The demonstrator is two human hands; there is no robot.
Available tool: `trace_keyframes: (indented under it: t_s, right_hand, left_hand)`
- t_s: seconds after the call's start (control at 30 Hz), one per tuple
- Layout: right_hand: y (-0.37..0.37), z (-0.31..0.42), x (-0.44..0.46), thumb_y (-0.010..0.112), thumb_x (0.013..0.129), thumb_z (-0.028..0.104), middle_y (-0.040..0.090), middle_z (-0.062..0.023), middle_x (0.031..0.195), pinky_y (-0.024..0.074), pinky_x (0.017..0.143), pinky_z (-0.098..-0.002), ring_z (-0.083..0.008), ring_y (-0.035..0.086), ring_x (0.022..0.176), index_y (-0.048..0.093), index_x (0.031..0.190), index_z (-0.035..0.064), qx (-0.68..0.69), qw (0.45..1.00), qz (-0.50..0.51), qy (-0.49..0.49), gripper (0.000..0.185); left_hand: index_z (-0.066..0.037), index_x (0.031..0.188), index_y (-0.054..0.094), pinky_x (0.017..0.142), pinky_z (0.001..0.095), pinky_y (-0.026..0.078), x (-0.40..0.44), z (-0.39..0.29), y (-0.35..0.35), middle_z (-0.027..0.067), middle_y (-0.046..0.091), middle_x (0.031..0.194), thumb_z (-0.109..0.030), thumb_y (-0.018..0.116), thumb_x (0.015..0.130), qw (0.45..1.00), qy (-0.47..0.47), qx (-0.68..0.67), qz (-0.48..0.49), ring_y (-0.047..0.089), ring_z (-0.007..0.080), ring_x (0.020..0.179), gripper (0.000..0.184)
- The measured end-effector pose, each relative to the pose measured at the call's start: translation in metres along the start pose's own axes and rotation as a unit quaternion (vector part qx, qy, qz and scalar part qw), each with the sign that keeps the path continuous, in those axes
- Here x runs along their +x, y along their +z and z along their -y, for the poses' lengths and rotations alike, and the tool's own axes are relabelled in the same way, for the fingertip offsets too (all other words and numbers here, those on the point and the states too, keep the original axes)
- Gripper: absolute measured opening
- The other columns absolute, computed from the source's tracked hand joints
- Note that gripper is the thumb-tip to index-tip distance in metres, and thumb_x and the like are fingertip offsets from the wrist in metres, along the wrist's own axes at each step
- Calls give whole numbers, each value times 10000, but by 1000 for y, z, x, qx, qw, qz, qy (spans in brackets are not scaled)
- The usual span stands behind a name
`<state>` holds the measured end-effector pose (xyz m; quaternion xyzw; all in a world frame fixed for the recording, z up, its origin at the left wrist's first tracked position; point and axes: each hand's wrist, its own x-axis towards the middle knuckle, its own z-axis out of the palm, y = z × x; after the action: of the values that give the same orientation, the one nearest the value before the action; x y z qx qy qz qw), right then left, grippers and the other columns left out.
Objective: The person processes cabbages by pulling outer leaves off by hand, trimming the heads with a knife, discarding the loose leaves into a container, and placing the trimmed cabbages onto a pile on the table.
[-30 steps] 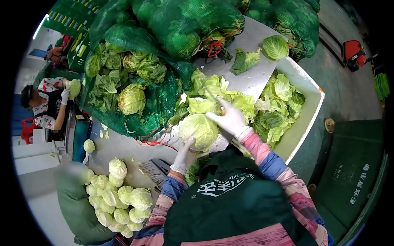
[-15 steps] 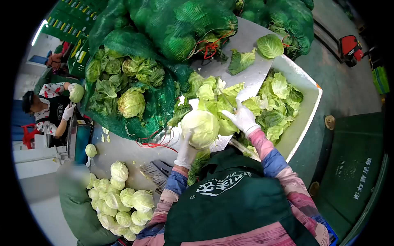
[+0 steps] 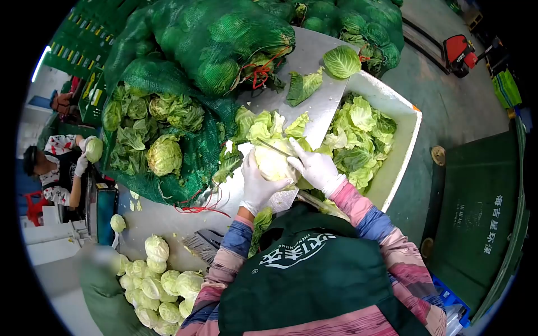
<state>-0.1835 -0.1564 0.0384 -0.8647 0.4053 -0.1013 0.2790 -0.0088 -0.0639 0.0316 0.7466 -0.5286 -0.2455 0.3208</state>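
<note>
Both of my hands wear white gloves. My left hand is wrapped round the near left side of a pale, peeled cabbage. My right hand holds a thin knife, its blade lying across the top of the cabbage; most of the handle is hidden in the fingers. Loose green leaves lie on the metal table just beyond the cabbage. To the right, a white foam box holds many cut-off leaves.
Green net bags of cabbages fill the far side, one open at left. Peeled cabbages are heaped at lower left beside a person's green sleeve. Another person holds a cabbage. A green bin stands at right.
My left hand has turned the cabbage, and its outer leaves have come away. My right hand has brought the knife over the cabbage. The whole view has shifted.
</note>
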Motion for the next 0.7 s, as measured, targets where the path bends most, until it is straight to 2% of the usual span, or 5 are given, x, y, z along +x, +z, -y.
trace_keyframes:
  t_s: [0.13,0.2,0.4,0.53,0.7]
  right_hand:
    - [-5,2,3,424,946,462,646,-142,728,491,568,-448,-348,625,633,350,1418,161,-28,999,21,-6,564]
    - [-4,3,3,449,947,431,625,-159,681,476,531,-453,-352,606,578,353,1421,163,-42,998,34,-17,553]
    - [5,4,-2,447,946,433,612,-149,630,476,509,-446,-335,607,560,385,1401,144,-58,998,9,-24,542]
    - [0,8,2,397,952,465,648,-135,676,494,522,-442,-324,635,598,422,1365,123,-84,996,39,9,537]
    - [-10,8,13,380,952,483,647,-152,681,505,566,-455,-338,642,630,457,1340,178,-51,996,64,30,499]
  left_hand:
    - [77,1378,213,1066,457,291,-9,1,1,267,305,1345,-322,885,487,999,43,18,4,316,407,1249,1185]
    - [75,1378,213,1066,459,288,-12,0,2,269,305,1344,-322,884,488,999,42,22,0,315,410,1250,1183]
    - [70,1381,211,1066,468,280,-13,-4,3,278,298,1348,-332,884,491,998,42,37,-3,309,426,1249,1186]
    - [71,1384,209,1066,471,275,-18,-5,6,281,297,1350,-344,882,503,997,58,46,-13,305,435,1248,1183]
    - [68,1385,213,1064,468,281,-18,-4,9,279,295,1359,-344,879,518,998,50,27,-32,310,432,1246,1168]
